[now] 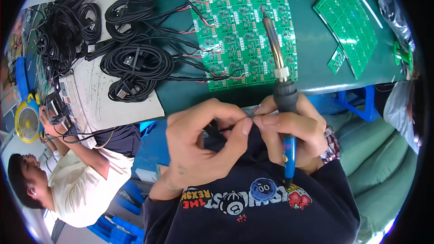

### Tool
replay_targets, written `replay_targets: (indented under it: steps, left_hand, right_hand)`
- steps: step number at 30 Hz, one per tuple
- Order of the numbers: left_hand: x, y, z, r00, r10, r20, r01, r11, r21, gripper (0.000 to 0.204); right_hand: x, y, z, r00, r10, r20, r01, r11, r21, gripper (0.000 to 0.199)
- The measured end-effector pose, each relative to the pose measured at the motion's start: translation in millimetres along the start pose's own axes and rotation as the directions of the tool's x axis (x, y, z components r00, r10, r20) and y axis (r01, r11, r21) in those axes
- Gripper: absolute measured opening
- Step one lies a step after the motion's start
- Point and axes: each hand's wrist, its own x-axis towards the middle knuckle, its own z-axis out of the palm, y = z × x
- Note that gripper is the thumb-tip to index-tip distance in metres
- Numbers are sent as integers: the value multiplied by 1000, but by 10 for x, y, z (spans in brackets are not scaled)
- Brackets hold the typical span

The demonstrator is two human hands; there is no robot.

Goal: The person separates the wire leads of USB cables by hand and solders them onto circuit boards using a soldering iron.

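- Left grip (193, 156) pinched at fingertips; contents, if any, hidden.
- Right grip (299, 129) closed around soldering iron (285, 96), partly covering it.
- Circuit-board panel (246, 34): tiny print illegible.
- Sweatshirt (257, 223): colourful lettering.

This is an electronics workshop — a soldering iron (285, 95), green circuit boards (244, 31) and coiled black cables (135, 63) at one table (307, 63), with a co-worker (83, 176) nearby.

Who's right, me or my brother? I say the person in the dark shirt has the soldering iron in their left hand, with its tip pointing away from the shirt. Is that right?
Almost! The soldering iron is in the right hand, not the left hand, as the head view shows. Its tip does point away from the shirt.
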Motion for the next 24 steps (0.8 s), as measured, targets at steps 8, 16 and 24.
replay_targets:
  steps: [8,16,24]
  left_hand:
    - [476,649,-212,970,-167,175,77,898,433,6]
    - [1007,403,-312,895,-329,301,60,758,650,5]
    - [1077,334,-319,887,-334,317,33,732,681,7]
  right_hand:
    - [126,105,-447,982,-154,107,175,959,-223,22]
    - [53,159,-563,971,-213,106,235,932,-275,24]
    - [22,260,-414,974,-200,106,217,956,-196,22]
